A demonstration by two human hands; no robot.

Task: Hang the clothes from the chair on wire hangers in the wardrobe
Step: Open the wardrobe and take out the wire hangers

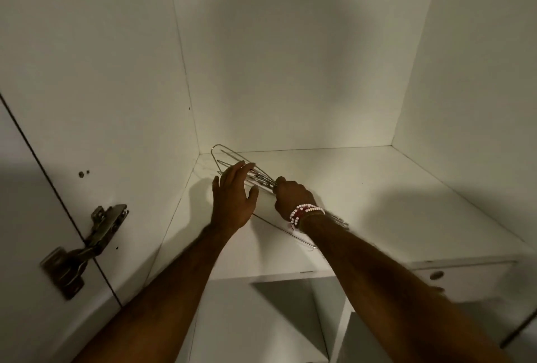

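Observation:
A bundle of thin silver wire hangers [225, 159] lies on the white wardrobe shelf [363, 202], near its back left corner. My right hand [292, 197], with beaded bracelets on the wrist, grips the bundle around its middle. My left hand [235, 197] has its fingers spread and straight, and the fingertips touch the hangers from the left. Part of the wire runs under my right wrist and sticks out toward the shelf's front edge. No clothes or chair are in view.
White wardrobe walls enclose the shelf at the back, left and right. A metal door hinge [87, 246] sits on the left side panel. Below the shelf are open compartments [279, 319] and a drawer front with a round knob [436, 274] at the right.

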